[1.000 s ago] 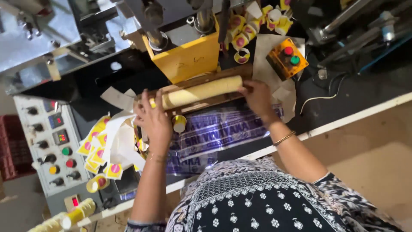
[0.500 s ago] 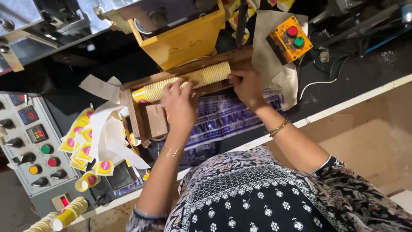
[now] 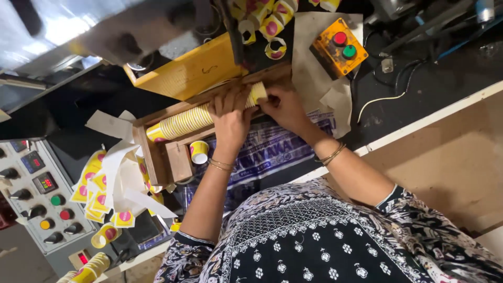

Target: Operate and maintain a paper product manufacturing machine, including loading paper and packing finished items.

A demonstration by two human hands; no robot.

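Both hands have slid rightward along the stack of paper cups (image 3: 194, 119), which lies on its side in the wooden tray (image 3: 157, 162) on the tabletop (image 3: 419, 89). Left hand (image 3: 230, 118) lies over the stack, its grip curled around the cups; right hand (image 3: 283, 107) pinches the stack's right end. One loose yellow cup (image 3: 199, 152) sits below the tray rail. Yellow labels with pink circles (image 3: 105, 194) are heaped at left. An orange switch box (image 3: 339, 48) carries two buttons, one red and one green.
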